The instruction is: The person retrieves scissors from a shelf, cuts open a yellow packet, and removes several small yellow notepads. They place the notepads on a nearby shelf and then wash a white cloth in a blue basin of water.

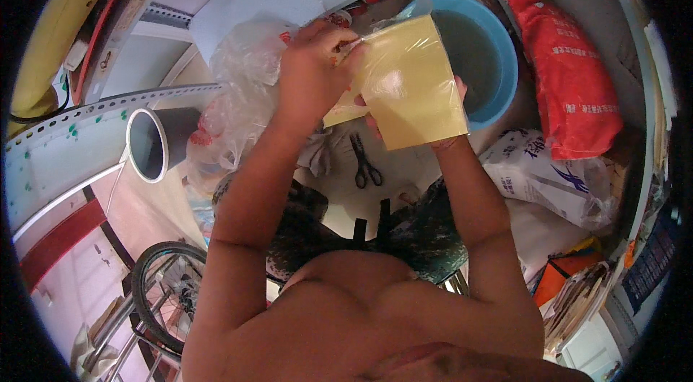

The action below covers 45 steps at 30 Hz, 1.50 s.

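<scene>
A flat yellow square board (412, 84), glossy as if under clear plastic film, lies across my right hand (460, 88). Only that hand's fingertips and thumb show at the board's sides; the palm is hidden beneath it. My left hand (319, 65) has its fingers pinched at the board's upper left edge. What exactly lies between those fingertips is partly hidden. A second yellow piece (345, 113) with red marks shows below my left hand, behind the first; whether the two are joined I cannot tell. Black-handled scissors (364, 162) rest on the floor between my knees.
Beyond my right hand stands a blue basin (508, 73) of murky water. At right lie a red plastic bag (576, 78) and a white printed package (533, 171). Clear plastic bags (246, 57) and a grey bin (154, 143) stand left, with a bicycle wheel (168, 295) behind.
</scene>
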Motion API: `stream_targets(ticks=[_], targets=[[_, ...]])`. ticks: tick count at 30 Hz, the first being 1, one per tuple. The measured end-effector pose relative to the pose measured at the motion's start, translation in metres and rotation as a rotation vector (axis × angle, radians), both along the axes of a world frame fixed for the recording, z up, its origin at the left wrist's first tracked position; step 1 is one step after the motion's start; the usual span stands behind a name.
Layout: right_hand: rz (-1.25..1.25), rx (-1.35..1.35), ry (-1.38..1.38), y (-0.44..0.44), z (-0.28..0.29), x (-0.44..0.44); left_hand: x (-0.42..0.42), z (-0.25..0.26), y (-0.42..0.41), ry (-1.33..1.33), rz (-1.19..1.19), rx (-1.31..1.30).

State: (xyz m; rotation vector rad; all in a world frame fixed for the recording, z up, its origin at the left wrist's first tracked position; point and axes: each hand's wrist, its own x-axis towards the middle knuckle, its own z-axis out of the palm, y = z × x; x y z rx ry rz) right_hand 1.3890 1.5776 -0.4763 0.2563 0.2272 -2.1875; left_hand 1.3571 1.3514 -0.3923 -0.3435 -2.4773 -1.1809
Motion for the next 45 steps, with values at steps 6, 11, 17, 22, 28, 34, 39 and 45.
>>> stream_targets(ticks=[6, 11, 17, 22, 28, 34, 39, 45], targets=[[0.085, -0.108, 0.040, 0.003, 0.008, -0.005, 0.000, -0.001, -0.004, -0.178, 0.067, 0.137], [0.160, -0.187, 0.059, 0.010, 0.011, -0.003, -0.018, -0.001, -0.028, -0.328, -0.016, 0.230], [-0.012, 0.163, 0.114, 0.012, 0.027, -0.004, -0.014, 0.025, -0.025, 0.118, -0.168, -0.034], [0.006, 0.107, 0.138, 0.016, 0.016, -0.005, 0.011, 0.012, -0.004, -0.079, -0.220, -0.222], [-0.091, 0.162, 0.037, 0.022, -0.006, -0.003, 0.006, -0.004, 0.007, 0.114, -0.076, -0.137], [-0.219, 0.283, -0.033, 0.025, -0.020, 0.003, 0.008, -0.011, 0.015, 0.081, -0.032, -0.207], [-0.254, 0.400, 0.011, 0.028, -0.035, 0.007, 0.010, -0.011, 0.016, -0.021, 0.007, -0.089], [-0.287, 0.194, 0.004, 0.033, -0.042, 0.012, 0.009, 0.000, 0.014, -0.112, -0.023, 0.139]])
